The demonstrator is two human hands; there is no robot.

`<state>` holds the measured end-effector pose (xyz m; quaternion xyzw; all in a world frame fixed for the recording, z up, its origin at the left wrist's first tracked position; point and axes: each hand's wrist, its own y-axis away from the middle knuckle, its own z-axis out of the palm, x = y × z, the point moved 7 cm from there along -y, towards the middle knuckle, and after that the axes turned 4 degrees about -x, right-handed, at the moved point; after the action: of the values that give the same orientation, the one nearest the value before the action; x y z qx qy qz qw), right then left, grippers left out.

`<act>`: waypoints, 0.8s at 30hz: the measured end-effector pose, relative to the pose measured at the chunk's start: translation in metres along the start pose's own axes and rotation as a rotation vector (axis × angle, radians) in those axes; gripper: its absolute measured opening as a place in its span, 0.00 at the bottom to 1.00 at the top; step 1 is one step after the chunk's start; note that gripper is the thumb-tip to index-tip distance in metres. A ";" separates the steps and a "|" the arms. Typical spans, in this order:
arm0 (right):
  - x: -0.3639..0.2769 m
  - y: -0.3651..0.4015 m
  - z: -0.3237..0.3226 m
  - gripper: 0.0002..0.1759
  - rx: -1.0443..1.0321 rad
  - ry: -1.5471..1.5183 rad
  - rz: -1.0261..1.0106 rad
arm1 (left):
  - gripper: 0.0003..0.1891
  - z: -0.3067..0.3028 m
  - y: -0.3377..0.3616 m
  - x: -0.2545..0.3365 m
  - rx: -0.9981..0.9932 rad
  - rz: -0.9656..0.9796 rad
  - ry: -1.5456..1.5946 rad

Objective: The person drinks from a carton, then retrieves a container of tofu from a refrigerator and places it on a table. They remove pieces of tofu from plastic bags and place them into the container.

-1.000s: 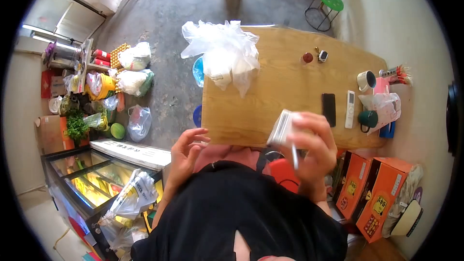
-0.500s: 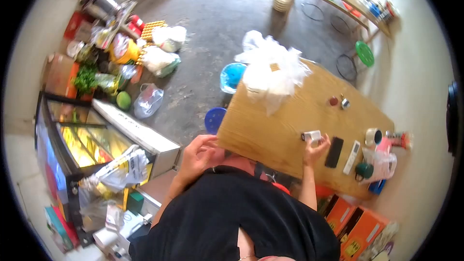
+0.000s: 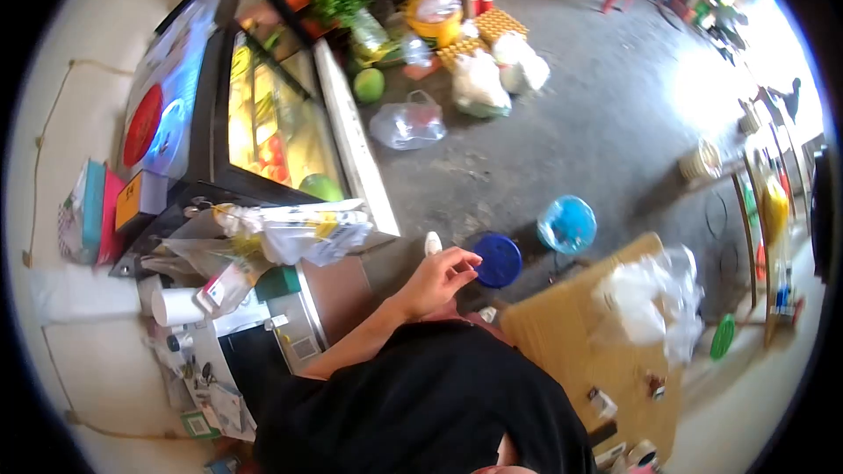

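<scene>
Left hand point(image 3: 436, 279) lifted, fingers loosely curled, grip unclear; right hand out of view.

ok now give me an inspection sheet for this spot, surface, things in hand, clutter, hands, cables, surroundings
surface: wooden table, lower right, partly bare
job's things: small white thing at the left hand's fingertips; held or not, cannot tell
clutter: clear plastic bags and a small box on the table
hands: left hand out beside the table, fingers loosely curled; right hand not in view
cables: thin cord on the left wall
surroundings: glass display fridge, dark blue round stool, tied bags on the concrete floor
</scene>
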<state>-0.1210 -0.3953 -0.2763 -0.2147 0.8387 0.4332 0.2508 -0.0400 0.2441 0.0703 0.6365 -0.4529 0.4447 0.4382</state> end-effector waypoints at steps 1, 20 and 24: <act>-0.016 0.019 0.035 0.21 -0.039 0.086 -0.035 | 0.12 -0.021 -0.006 -0.008 0.042 0.000 -0.003; -0.394 0.314 0.474 0.18 -1.043 0.514 -0.571 | 0.14 -0.301 0.008 -0.103 0.990 -0.144 -0.031; -0.432 0.314 0.506 0.03 -0.998 0.452 -0.923 | 0.16 -0.314 0.006 -0.122 1.159 -0.182 0.250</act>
<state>0.1542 0.2563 -0.0723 -0.7210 0.3956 0.5600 0.1005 -0.1230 0.5668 0.0227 0.7510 -0.0252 0.6513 0.1058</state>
